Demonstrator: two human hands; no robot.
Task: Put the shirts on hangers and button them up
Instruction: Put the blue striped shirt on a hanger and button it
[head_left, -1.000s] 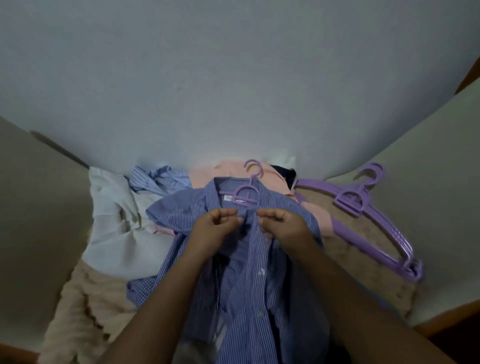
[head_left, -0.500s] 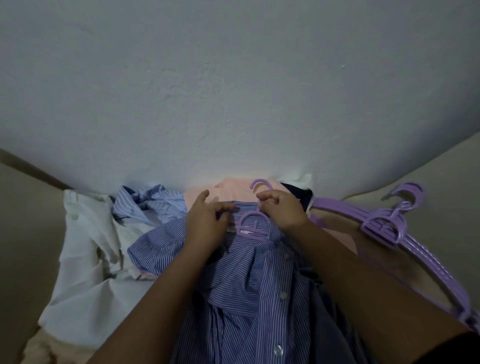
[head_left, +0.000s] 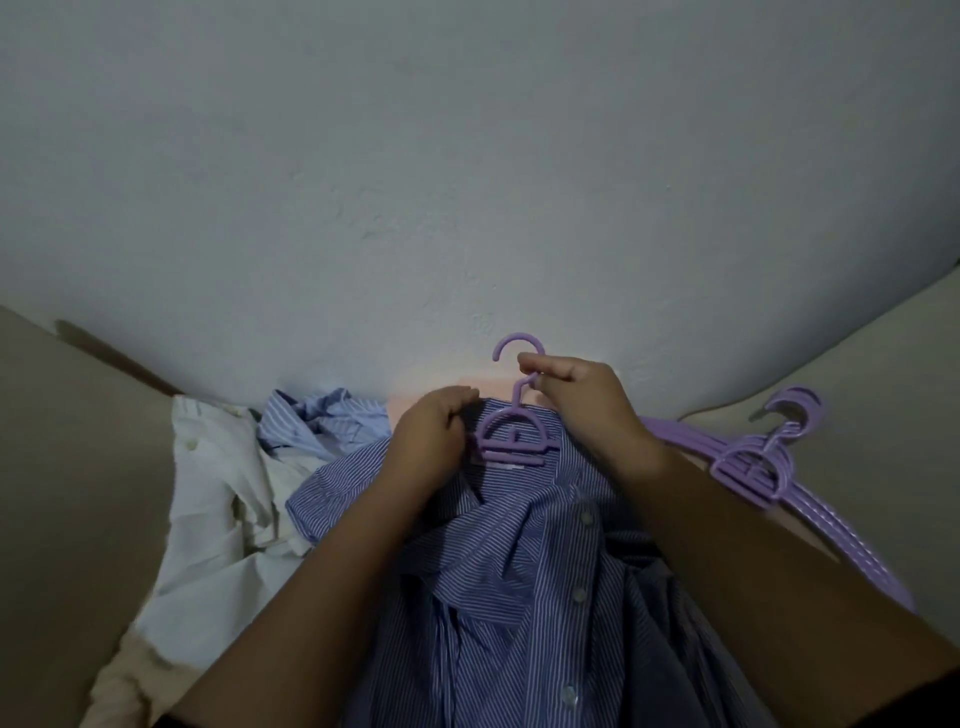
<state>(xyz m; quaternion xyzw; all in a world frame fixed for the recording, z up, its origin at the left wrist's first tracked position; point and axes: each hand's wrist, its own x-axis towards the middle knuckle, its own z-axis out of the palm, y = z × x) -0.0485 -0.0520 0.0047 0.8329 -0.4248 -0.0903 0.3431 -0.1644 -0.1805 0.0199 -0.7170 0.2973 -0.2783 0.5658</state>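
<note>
A blue-and-white striped shirt (head_left: 524, 566) lies in front of me with a purple hanger (head_left: 511, 439) inside its collar. The hanger's hook sticks up towards the wall. My right hand (head_left: 576, 400) pinches the stem of the hook just above the collar. My left hand (head_left: 428, 434) grips the left side of the collar beside the hanger. The shirt front hangs open below, its buttons showing along the placket.
A stack of spare purple hangers (head_left: 753, 467) lies to the right. A white shirt (head_left: 218, 499), a light blue striped shirt (head_left: 322, 421) and a pink garment (head_left: 415, 410) are piled at the left and behind. A grey-white wall (head_left: 467, 182) stands close ahead.
Both hands moved up from the shirt's front to the collar. The right hand took hold of the hanger's hook and the hanger now stands higher above the collar.
</note>
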